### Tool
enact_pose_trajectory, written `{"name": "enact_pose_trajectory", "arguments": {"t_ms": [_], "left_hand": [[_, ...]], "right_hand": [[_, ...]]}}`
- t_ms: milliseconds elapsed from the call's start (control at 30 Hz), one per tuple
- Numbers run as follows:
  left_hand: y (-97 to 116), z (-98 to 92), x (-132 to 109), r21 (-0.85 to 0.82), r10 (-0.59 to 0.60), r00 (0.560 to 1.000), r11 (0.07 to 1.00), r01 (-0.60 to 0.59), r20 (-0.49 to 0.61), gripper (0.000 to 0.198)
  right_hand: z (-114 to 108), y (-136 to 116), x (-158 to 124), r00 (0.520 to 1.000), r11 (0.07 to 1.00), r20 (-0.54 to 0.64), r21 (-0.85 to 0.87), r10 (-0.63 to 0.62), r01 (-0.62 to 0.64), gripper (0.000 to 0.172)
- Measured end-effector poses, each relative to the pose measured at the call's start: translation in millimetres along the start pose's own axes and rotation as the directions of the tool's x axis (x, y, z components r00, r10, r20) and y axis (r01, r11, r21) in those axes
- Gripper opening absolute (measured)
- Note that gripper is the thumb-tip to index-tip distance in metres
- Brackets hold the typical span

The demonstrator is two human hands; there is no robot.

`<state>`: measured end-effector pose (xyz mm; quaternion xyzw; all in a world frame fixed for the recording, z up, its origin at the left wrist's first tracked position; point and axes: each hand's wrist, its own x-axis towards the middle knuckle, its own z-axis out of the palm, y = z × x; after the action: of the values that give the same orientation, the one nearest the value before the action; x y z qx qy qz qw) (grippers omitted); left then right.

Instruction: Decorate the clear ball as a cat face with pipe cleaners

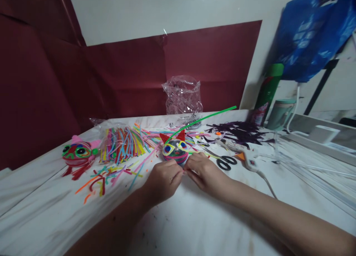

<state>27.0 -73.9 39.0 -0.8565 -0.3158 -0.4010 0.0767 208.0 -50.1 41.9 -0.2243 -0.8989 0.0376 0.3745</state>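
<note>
My left hand (166, 176) and my right hand (202, 172) meet fingertip to fingertip at the table's middle, both closed in a pinch. Whatever lies between the fingers is too small to make out. Just behind them sits a round cat-faced craft ball (175, 152) with red pointed ears, blue eyes ringed in yellow and white, and pink bands low on it. A long green pipe cleaner (205, 119) slants up to the right from beside its left ear. The lower front of the ball is partly hidden by my hands.
At left stand a pink craft animal (78, 152), bundled pipe cleaners (122, 145) and cut scraps (101, 182). Scissors (226, 162), a glue gun (249, 161) and dark purple strips (240, 132) lie right. Behind are a clear plastic bag (183, 95), green can (268, 89) and mint cup (281, 113).
</note>
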Motion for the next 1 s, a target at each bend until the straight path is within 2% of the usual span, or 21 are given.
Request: {"name": "enact_pose_trajectory", "arguments": {"t_ms": [67, 100, 167, 233, 300, 400, 467, 533, 667, 800, 900, 1000], "left_hand": [[3.2, -1.4, 1.6, -0.14, -0.155, 0.988, 0.978, 0.155, 0.014, 0.022], [5.4, -1.8, 2.5, -0.218, -0.262, 0.965, 0.941, 0.261, 0.023, 0.02], [9.8, -1.7, 3.9, -0.368, -0.463, 0.884, 0.812, 0.452, 0.064, 0.02], [12.8, -0.2, 4.8, -0.492, -0.589, 0.798, 0.661, 0.566, 0.127, 0.022], [13.9, 2.2, 5.2, -0.573, -0.65, 0.735, 0.532, 0.623, 0.195, 0.024], [14.6, 6.7, 5.2, -0.632, -0.683, 0.688, 0.426, 0.647, 0.245, 0.027], [16.6, 9.4, 4.9, -0.626, -0.702, 0.674, 0.423, 0.655, 0.231, 0.028], [19.5, 11.4, 4.2, -0.592, -0.723, 0.666, 0.46, 0.662, 0.184, 0.029], [20.9, 12.0, 2.5, -0.539, -0.707, 0.697, 0.542, 0.645, 0.124, 0.025], [12.4, 9.0, 1.9, -0.368, -0.611, 0.791, 0.727, 0.58, 0.038, 0.021], [5.6, 6.3, 1.5, -0.189, -0.451, 0.892, 0.879, 0.439, -0.028, 0.022], [1.2, 4.8, -0.6, -0.045, -0.242, 0.97, 0.97, 0.24, -0.038, 0.024]], "right_hand": [[-0.1, -2.5, 0.3, 0.998, 0.995, -0.044, 0.09, 0.051, -0.047, 0.016], [0.2, -4.3, 0.3, 0.993, 0.987, -0.072, 0.135, 0.096, -0.086, 0.016], [1.4, -8.2, 0.1, 0.973, 0.959, -0.103, 0.222, 0.205, -0.179, 0.016], [3.4, -10.9, -0.3, 0.945, 0.912, -0.1, 0.311, 0.312, -0.268, 0.017], [5.9, -12.2, -0.8, 0.914, 0.851, -0.075, 0.402, 0.398, -0.338, 0.019], [10.2, -12.9, -1.7, 0.873, 0.762, -0.025, 0.5, 0.488, -0.411, 0.024], [13.2, -14.1, -2.5, 0.841, 0.714, -0.015, 0.537, 0.541, -0.45, 0.026], [16.0, -15.8, -3.4, 0.811, 0.681, -0.03, 0.562, 0.584, -0.469, 0.027], [18.6, -16.6, -3.4, 0.797, 0.637, -0.027, 0.618, 0.603, -0.461, 0.031], [16.4, -8.8, -0.6, 0.819, 0.624, 0.072, 0.612, 0.569, -0.486, 0.032], [11.9, -2.4, 1.4, 0.864, 0.715, 0.085, 0.526, 0.495, -0.461, 0.027], [6.4, 0.9, 1.6, 0.92, 0.832, 0.07, 0.404, 0.386, -0.38, 0.021]]}}
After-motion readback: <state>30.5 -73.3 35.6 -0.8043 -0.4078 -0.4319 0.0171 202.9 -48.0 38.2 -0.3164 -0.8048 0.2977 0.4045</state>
